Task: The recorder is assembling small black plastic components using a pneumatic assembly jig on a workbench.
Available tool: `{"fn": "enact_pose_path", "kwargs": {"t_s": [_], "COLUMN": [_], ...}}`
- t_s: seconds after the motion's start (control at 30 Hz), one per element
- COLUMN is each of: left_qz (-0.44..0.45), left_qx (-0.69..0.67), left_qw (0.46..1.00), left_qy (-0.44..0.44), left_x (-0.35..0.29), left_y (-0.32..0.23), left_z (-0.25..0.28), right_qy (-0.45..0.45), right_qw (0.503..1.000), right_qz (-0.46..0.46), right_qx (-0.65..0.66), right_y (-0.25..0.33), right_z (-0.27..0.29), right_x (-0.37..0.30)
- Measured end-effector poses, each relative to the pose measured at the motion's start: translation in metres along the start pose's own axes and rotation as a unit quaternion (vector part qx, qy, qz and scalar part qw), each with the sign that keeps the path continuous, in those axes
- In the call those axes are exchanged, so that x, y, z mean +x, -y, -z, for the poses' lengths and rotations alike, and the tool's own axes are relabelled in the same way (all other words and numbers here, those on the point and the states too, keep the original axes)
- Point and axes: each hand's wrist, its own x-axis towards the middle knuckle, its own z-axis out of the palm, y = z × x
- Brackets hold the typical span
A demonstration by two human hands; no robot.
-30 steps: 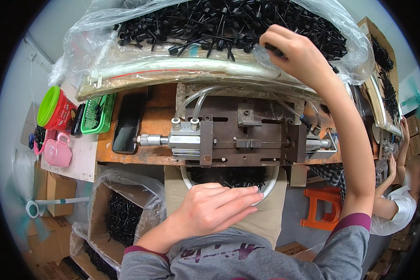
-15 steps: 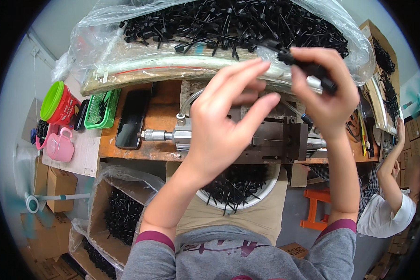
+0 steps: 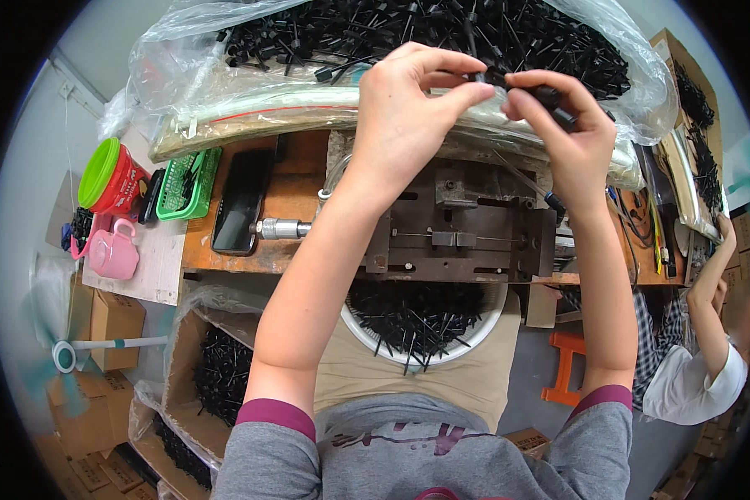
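Observation:
Over the near edge of a large heap of black plastic stemmed pieces (image 3: 350,37), both my hands are raised close together. My left hand (image 3: 408,104) pinches the end of a small dark piece between thumb and fingertips. My right hand (image 3: 567,125) is closed around several black plastic pieces (image 3: 546,94), their ends showing between the fingers. The fingertips of the two hands nearly meet, and the join between the pieces is too small to make out. Below the hands sits a dark metal fixture (image 3: 467,221) with a small clamp block (image 3: 454,239) in its middle.
A white basin (image 3: 496,321) of black pieces rests on my lap. To the left lie a phone (image 3: 242,200), a green basket (image 3: 200,187), a red tub (image 3: 118,187) and a pink cup (image 3: 115,250). Open cartons (image 3: 179,362) stand below. Another person (image 3: 696,379) works at far right.
My left hand has moved up and away from the fixture, closing its fingers at the pieces. My right hand has shifted slightly, bringing the fingertips together. The fixture's middle is now uncovered.

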Motion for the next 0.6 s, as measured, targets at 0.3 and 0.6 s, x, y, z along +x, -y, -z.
{"fn": "enact_pose_path", "kwargs": {"t_s": [0.3, 0.6], "left_qz": [-0.074, -0.086], "left_qx": [0.09, 0.203], "left_qw": [0.993, 0.965], "left_qy": [0.024, 0.139], "left_x": [-0.066, -0.155], "left_y": [-0.026, -0.033], "left_z": [0.021, 0.016], "right_qy": [-0.132, -0.121], "right_qw": [0.974, 0.982], "right_qz": [-0.077, -0.091], "right_qx": [0.165, 0.111], "right_y": [-0.038, 0.002], "right_z": [0.055, 0.036], "right_x": [0.055, 0.061]}}
